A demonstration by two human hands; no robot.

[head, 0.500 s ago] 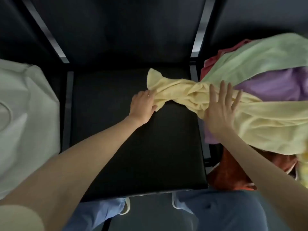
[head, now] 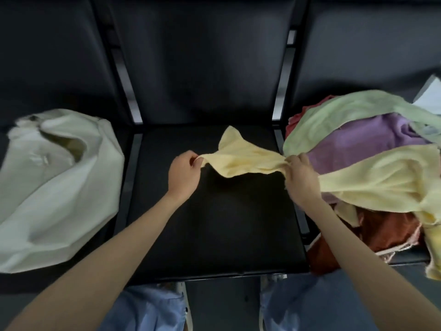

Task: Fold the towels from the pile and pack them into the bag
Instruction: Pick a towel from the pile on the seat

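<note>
A: Head view shows the yellow towel [head: 250, 161] stretched between two hands, over the middle black seat [head: 214, 235]. How is it held?

B: The left hand [head: 185, 174] pinches one edge with thumb and fingers. The right hand [head: 300, 177] has curled fingers around a bunched part of the same towel.

A: Which way does it lie from the grips?

B: Its long axis goes left to right. From the right hand, the bigger part continues to the right and lies on the pile [head: 372, 149], so the right hand is nearer to it. I think this part must be pulled free toward the seat before folding.

A: And the containers?

B: The cream bag [head: 55, 187] lies on the left seat, well apart from the towel. Its mouth is a little open; I cannot tell what is inside.
</note>
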